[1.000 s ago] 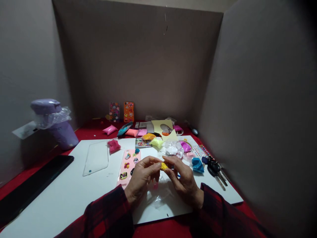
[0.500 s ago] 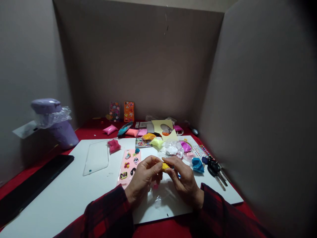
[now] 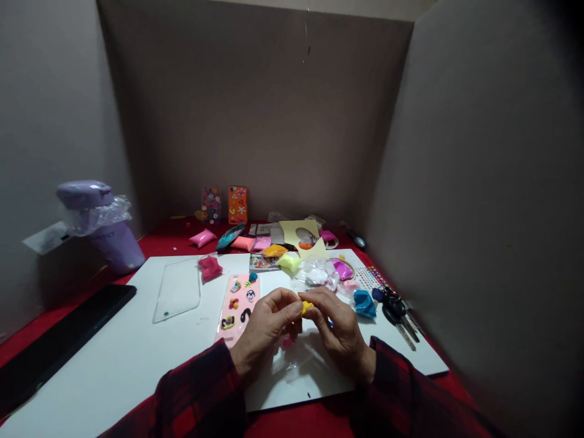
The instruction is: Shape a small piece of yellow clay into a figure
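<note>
Between my two hands is a small lump of yellow clay (image 3: 307,307), pinched by the fingertips of both. My left hand (image 3: 269,322) comes from the left with thumb and index finger on the lump. From the right, my right hand (image 3: 340,325) presses its fingertips against the other side. Partly behind my left hand lies a pink phone case (image 3: 232,313) with small coloured decorations on it. Clear plastic (image 3: 292,365) and something bright pink lie on the white board (image 3: 173,371) below my hands.
A clear case (image 3: 177,292) and a red packet (image 3: 210,268) lie left. Coloured clay packets (image 3: 274,251) are behind my hands. At right are a blue packet (image 3: 364,304) and keys (image 3: 398,313). A purple tumbler (image 3: 109,231) and a black phone (image 3: 68,340) stand and lie far left.
The fingertips and the yellow clay have shifted slightly, with the lump a little further right. The other objects remain in place.
</note>
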